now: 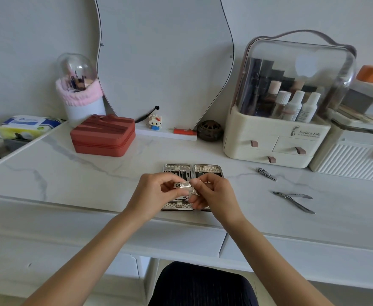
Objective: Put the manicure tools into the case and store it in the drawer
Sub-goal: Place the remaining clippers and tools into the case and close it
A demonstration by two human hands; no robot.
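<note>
White table (92, 180) below. Open shiny case (207, 169) flat near its front edge. Left hand (152, 195) and right hand (214, 195) above it, both pinching one big nail clipper (183, 185). Nippers (296, 200), small clipper (266, 173) off right.

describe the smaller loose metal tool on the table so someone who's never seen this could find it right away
Start at the cream cosmetics organiser with the clear domed lid on the right of the white marble table. Just in front of its bottom drawer lies a small silver nail clipper. Unlike the long-handled silver nipper nearer the table edge, it is short and compact.
</note>
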